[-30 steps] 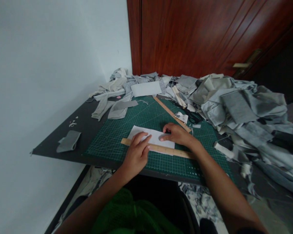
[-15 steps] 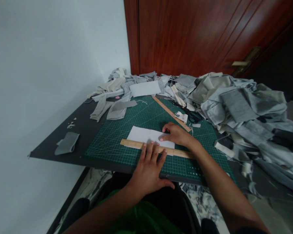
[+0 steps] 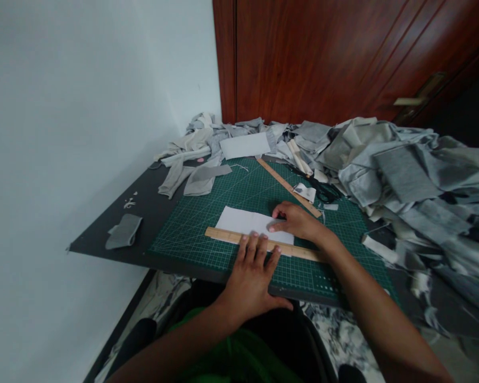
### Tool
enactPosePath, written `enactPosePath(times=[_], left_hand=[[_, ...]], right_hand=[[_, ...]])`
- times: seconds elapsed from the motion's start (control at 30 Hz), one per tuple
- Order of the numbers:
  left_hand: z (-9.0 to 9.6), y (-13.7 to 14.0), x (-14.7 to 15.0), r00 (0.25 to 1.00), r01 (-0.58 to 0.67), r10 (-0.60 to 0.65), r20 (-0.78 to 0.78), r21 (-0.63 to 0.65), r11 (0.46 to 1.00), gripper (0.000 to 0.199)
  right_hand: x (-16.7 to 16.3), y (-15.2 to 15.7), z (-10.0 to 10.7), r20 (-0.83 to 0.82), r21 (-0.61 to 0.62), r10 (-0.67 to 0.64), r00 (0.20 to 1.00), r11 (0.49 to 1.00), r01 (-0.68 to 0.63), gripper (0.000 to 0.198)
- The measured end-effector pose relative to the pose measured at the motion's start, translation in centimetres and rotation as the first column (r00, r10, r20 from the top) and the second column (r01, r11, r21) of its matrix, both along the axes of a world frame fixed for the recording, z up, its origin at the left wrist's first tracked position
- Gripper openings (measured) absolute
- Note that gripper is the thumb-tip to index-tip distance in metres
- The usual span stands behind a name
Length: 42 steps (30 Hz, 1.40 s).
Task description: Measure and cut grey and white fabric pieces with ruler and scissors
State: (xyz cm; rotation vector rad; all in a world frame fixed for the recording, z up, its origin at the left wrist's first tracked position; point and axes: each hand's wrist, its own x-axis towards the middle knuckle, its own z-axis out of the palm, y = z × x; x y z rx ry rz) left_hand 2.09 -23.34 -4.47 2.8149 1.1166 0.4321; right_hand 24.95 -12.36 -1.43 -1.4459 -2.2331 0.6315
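A white rectangular sheet, paper or stiff cloth, lies on the green cutting mat. Across its near edge runs a wooden ruler. My left hand presses on the ruler with spread fingertips, its thumb stretched to the right over the table edge. At the sheet's right part rests my right hand, fingers bent, a gap showing between thumb and forefinger. Its forearm covers the ruler's right end.
A second wooden ruler lies slanted beside black scissors. Heaped grey and cream fabric pieces fill the back and right of the table. A folded grey cloth sits at the left. A wall and a wooden door stand behind.
The whole view has shifted, so everything appears a little further right. Both hands, the ruler and the sheet keep practically the same places relative to each other.
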Motion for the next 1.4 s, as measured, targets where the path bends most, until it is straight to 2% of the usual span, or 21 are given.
enactPosePath(times=[0.43, 0.6, 0.67, 0.83, 1.0, 1.17, 1.4], left_hand=[[0.7, 0.2, 0.2, 1.000, -0.004, 0.004, 0.004, 0.034, 0.999, 0.115], [1.8, 0.8, 0.0, 0.997, 0.012, -0.010, 0.074, -0.028, 1.000, 0.114], [2.2, 1.1, 0.0, 0.993, -0.006, 0.013, 0.114, -0.062, 0.998, 0.103], [2.4, 1.6, 0.0, 0.990, -0.033, 0.041, 0.131, -0.066, 0.997, 0.056], [2.9, 3.3, -0.4, 0.991, 0.002, 0.008, 0.136, -0.077, 0.997, 0.028], [2.7, 5.0, -1.0, 0.987, 0.074, -0.060, 0.148, -0.086, 0.994, 0.038], [2.0, 4.3, -0.7, 0.989, -0.024, 0.029, 0.145, -0.036, 0.999, 0.036]], right_hand=[[0.0, 0.0, 0.3, -0.022, 0.005, 0.004, 1.000, 1.000, -0.004, 0.028], [-0.1, 0.0, 0.4, -0.025, 0.008, 0.000, 1.000, 1.000, 0.000, 0.026], [-0.2, 0.0, 0.4, -0.019, 0.006, -0.002, 1.000, 1.000, 0.002, 0.026], [-0.2, 0.1, 0.5, -0.013, 0.006, 0.000, 1.000, 1.000, 0.000, 0.028], [-0.1, 0.2, 0.5, -0.010, 0.006, 0.001, 1.000, 1.000, -0.001, 0.029], [-0.1, 0.2, 0.5, -0.008, 0.016, 0.011, 1.000, 1.000, -0.011, 0.030], [0.0, -0.1, 0.6, -0.025, -0.014, 0.009, 1.000, 1.000, -0.009, 0.028]])
